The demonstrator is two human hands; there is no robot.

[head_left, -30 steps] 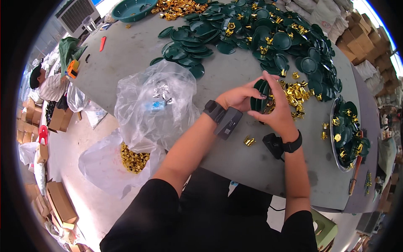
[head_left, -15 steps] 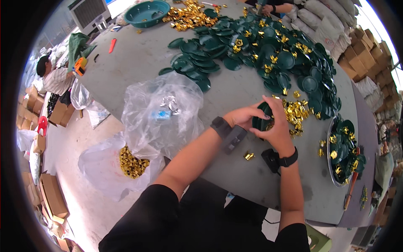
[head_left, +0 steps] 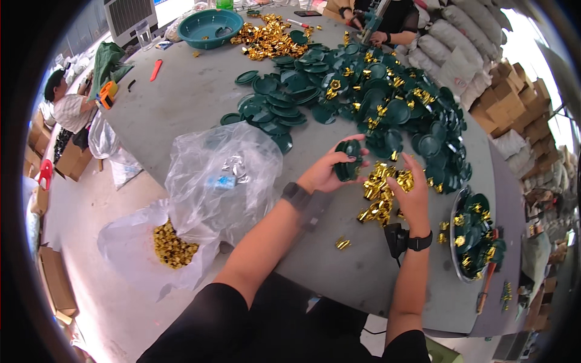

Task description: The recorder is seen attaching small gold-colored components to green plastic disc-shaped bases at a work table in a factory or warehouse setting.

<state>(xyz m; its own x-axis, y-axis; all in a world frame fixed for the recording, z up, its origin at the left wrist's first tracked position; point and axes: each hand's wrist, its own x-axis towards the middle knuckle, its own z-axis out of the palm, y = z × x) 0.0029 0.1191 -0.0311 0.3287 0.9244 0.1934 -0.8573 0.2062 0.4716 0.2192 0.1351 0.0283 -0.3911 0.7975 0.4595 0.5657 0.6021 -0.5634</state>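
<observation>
My left hand is closed around a few dark green plastic discs, held above the grey table. To its right, my right hand has its thumb and fingers apart, over a small heap of shiny gold cup-like pieces. Whether its fingertips touch any of them is hard to see. One gold piece lies alone closer to me. Beyond both hands spreads a large pile of green discs, with gold pieces scattered among them.
A clear plastic bag lies left of my arm, above a white bag holding gold pieces. At right stands a round tray of discs. A green basin and more gold pieces sit at the far side, near another person's hand.
My hands have moved apart. The left has drawn left with the green discs, and the right has let go of them and opened over the gold heap. The whole view has shifted slightly.
</observation>
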